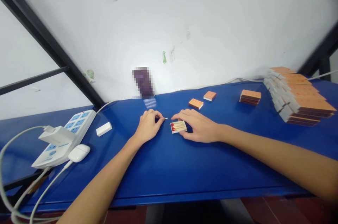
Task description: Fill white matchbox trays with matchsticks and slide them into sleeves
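Observation:
My left hand [148,125] rests on the blue tabletop, thumb and fingers pinched on a thin pale matchstick [166,118]. To its right, an open white matchbox tray [178,132] lies flat, holding several red-headed matches [179,125] side by side. My right hand [198,124] curves around the tray's right end. Its index finger is at the tray's far side and its thumb at the near right corner. Just beyond the right hand lie two orange-topped matchboxes, one nearer [195,103] and one farther back [210,96].
A short stack of matchboxes [250,97] and a large pile [303,97] stand at right. At left are a power strip [76,130] with a charger, a white earbud case [79,153], cables and a small white block [104,129]. A pixelated dark object [144,82] leans against the wall.

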A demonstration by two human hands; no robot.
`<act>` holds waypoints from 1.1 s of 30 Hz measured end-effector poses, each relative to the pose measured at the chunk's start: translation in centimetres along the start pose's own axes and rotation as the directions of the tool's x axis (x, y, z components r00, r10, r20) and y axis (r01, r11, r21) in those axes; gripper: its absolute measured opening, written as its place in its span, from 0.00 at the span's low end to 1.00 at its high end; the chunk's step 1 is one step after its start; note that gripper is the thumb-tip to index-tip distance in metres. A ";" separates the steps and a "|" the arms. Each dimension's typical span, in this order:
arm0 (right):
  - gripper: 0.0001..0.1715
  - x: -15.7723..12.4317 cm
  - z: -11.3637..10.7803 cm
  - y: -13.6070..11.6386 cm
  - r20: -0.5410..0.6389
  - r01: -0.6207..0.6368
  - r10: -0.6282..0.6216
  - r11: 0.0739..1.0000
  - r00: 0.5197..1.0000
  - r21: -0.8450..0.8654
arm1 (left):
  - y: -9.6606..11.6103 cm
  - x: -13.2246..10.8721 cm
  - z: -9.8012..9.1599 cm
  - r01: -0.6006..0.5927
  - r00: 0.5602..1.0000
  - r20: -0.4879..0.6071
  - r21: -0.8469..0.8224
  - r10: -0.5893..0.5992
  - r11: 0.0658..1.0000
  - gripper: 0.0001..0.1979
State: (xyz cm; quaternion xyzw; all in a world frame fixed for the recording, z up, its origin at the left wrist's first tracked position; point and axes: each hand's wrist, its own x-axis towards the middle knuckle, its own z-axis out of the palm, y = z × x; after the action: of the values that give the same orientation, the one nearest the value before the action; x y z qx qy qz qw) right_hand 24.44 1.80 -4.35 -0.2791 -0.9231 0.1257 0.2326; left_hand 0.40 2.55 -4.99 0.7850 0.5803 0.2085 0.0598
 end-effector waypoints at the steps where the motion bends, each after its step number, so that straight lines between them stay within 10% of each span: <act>1: 0.27 0.0 0.0 0.0 0.001 0.004 -0.004 1.000 1.000 0.001 | -0.1 0.0 0.1 0.004 1.000 0.010 -0.003 -0.004 1.000 0.11; 11: 0.34 0.1 0.3 0.4 -0.028 -0.034 0.036 0.996 0.999 0.080 | 1.9 -1.0 -0.4 -0.369 0.918 -0.202 -0.120 0.341 0.921 0.05; 20: 0.06 0.3 0.5 1.0 -0.215 0.048 -0.038 0.998 0.976 0.040 | 3.0 -1.5 -0.6 -0.528 0.780 -0.394 0.001 0.486 0.849 0.02; 33: 0.03 0.2 0.5 0.8 -0.274 0.012 0.004 0.998 0.962 0.056 | 2.9 -1.6 -0.9 -0.478 0.833 -0.366 -0.099 0.415 0.873 0.04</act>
State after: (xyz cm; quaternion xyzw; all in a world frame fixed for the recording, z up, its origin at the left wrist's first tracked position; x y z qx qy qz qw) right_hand 24.42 2.49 -4.96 -0.2850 -0.8787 0.1118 0.3662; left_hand 2.28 -0.01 -3.63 0.8430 0.3595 0.3999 -0.0164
